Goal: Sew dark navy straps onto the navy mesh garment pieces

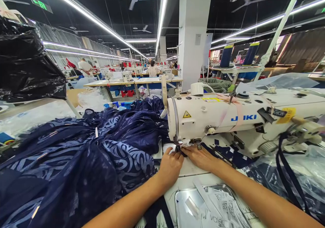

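A white Juki sewing machine [228,118] stands on the table in front of me, its needle end at the left. My left hand [170,167] rests on the table just below the presser foot [177,146], fingers curled on a small dark piece of fabric. My right hand [200,156] lies flat beside it, fingertips at the same dark piece under the needle. A large heap of navy patterned fabric [96,153] lies to the left, touching my left forearm.
A metal tray [182,197] with printed paper labels sits near the front edge. Dark straps [286,167] hang at the right over plastic-wrapped fabric. A black plastic bag [22,62] sits high left. Blue thread cones [225,56] and other workstations with people fill the background.
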The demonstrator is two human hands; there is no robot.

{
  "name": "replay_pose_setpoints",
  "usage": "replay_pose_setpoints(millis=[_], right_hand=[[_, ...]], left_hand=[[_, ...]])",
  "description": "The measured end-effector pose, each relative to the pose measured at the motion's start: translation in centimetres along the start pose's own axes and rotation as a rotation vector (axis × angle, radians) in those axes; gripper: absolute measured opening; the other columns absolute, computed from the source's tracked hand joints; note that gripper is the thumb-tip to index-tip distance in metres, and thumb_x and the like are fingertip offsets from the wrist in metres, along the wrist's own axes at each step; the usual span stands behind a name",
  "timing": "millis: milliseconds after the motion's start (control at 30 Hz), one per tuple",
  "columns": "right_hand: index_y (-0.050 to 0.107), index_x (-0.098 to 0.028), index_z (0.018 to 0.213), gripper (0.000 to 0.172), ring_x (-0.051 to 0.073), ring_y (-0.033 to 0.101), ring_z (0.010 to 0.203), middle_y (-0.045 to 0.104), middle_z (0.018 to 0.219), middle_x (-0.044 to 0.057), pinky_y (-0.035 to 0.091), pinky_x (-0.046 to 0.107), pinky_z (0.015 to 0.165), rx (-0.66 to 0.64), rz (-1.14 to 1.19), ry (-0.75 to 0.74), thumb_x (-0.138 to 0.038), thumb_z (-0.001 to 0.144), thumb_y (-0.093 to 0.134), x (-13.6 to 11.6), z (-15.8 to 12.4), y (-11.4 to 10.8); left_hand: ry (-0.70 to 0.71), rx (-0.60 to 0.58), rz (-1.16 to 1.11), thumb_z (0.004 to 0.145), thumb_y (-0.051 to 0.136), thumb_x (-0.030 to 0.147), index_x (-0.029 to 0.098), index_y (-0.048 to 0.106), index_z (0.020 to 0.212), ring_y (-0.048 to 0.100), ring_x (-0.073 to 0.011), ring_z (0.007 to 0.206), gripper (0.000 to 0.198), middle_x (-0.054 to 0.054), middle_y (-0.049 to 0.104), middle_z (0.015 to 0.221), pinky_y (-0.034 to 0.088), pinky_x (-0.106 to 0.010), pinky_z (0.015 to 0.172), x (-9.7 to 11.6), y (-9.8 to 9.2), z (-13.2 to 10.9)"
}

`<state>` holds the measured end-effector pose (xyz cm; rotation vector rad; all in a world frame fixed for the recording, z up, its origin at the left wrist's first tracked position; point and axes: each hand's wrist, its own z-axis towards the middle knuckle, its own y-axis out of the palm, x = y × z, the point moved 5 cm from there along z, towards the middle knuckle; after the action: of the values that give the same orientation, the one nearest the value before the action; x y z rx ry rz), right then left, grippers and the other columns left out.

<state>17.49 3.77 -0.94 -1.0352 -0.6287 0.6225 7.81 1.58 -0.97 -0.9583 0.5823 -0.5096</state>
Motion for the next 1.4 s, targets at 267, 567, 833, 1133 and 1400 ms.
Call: replay_pose_setpoints(millis=[267, 567, 833, 1133, 1400], right_hand=[[0.064, -0.018, 0.099, 0.024, 0.02, 0.058, 0.09, 0.063, 0.101, 0.008, 0.045, 0.035, 0.082, -0.002, 0.208, 0.009, -0.021, 0.082, 0.047, 0.1, -0.6, -1.2], [0.059, -0.012, 0.102, 0.024, 0.024, 0.054, 0.091, 0.058, 0.097, 0.012, 0.048, 0.037, 0.075, 0.009, 0.14, 0.034, -0.026, 0.083, 0.051, -2.2, -0.5, -1.5], [0.059, -0.013, 0.098, 0.019, 0.022, 0.054, 0.088, 0.056, 0.095, 0.01, 0.048, 0.037, 0.078, 0.02, 0.184, 0.043, -0.019, 0.083, 0.05, -1.9, -0.6, -1.1], [0.061, -0.019, 0.102, 0.026, 0.017, 0.055, 0.087, 0.058, 0.096, 0.006, 0.047, 0.029, 0.076, 0.08, 0.411, 0.019, -0.014, 0.086, 0.041, -0.8, -0.9, -1.3], [0.061, -0.015, 0.094, 0.022, 0.021, 0.054, 0.087, 0.059, 0.09, 0.009, 0.049, 0.033, 0.074, 0.052, 0.136, -0.056, -0.01, 0.084, 0.042, -2.1, -0.5, -2.0]], left_hand=[[-0.029, -0.141, -0.084, 0.079, 0.047, 0.004, 0.012, 0.062, 0.087, 0.062, -0.0207, 0.088, 0.019, -0.008, 0.068, 0.09, 0.038, -0.041, 0.092, -1.7, -1.4, -1.2], [-0.402, -0.21, -0.469, 0.07, 0.037, 0.001, 0.014, 0.065, 0.096, 0.062, -0.0173, 0.091, 0.04, -0.006, 0.068, 0.097, 0.047, -0.031, 0.084, -6.3, -1.1, -0.5], [-0.043, -0.151, -0.307, 0.076, 0.044, 0.007, 0.017, 0.059, 0.107, 0.047, -0.0221, 0.115, 0.036, -0.007, 0.059, 0.116, 0.02, -0.052, 0.104, -2.3, -2.4, -1.5], [-0.09, -0.257, -0.278, 0.075, 0.042, 0.005, 0.013, 0.055, 0.113, 0.046, -0.0225, 0.116, 0.041, -0.013, 0.053, 0.123, 0.027, -0.049, 0.101, -1.5, -1.7, -2.4], [-0.064, -0.169, -0.238, 0.075, 0.045, 0.01, 0.015, 0.056, 0.112, 0.043, -0.026, 0.118, 0.039, -0.01, 0.059, 0.116, 0.017, -0.057, 0.103, -1.8, -2.2, -2.3]])
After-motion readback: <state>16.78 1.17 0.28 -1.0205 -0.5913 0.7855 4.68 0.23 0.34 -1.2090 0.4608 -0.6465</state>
